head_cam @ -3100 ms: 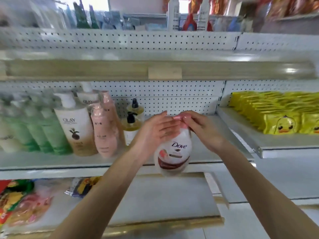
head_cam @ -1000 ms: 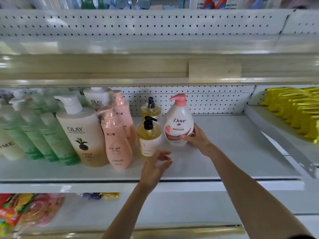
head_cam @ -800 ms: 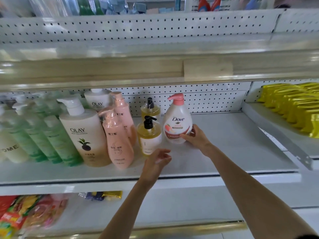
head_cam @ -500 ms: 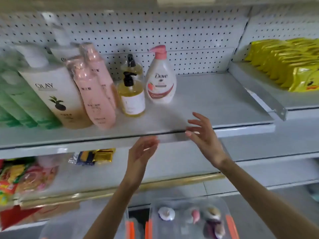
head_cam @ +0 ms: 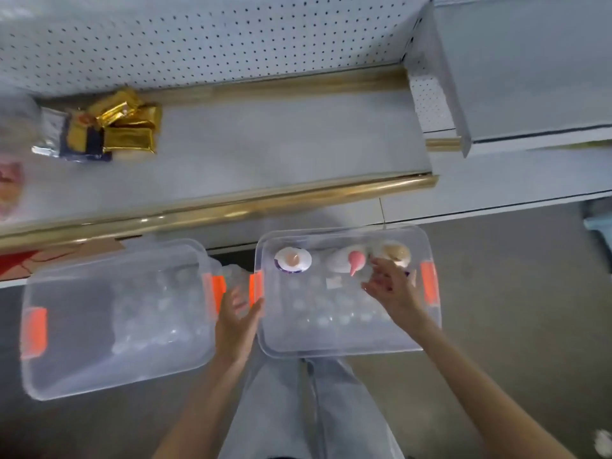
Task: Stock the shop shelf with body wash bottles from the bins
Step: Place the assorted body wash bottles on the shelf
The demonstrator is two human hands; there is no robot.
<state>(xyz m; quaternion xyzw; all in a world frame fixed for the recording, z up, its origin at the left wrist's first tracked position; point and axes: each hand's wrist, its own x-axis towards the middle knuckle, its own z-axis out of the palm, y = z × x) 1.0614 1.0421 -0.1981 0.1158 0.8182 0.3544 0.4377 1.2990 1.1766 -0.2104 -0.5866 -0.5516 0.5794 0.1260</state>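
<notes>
Left bin (head_cam: 82,342): clear, and I am making out no stock inside. Left hand (head_cam: 236,323): I am holding it between the bins, fingers loosely apart, empty. Right bin (head_cam: 331,336): three bottles (head_cam: 293,259) are standing along its far wall. Pink-pump bottle (head_cam: 347,261), middle: likely heavy, smooth and slippery; I am judging the neck under the pump the surest hold. Right hand (head_cam: 394,289): hovering just beside it, fingers spread, gripping nothing.

The left bin (head_cam: 116,376) and right bin (head_cam: 344,346) are see-through with orange clips (head_cam: 429,283). One bottle (head_cam: 337,262) is white with a pink top (head_cam: 357,261). The packets (head_cam: 129,127) are shiny gold, and the white back wall (head_cam: 198,38) has rows of tiny dark dots.
</notes>
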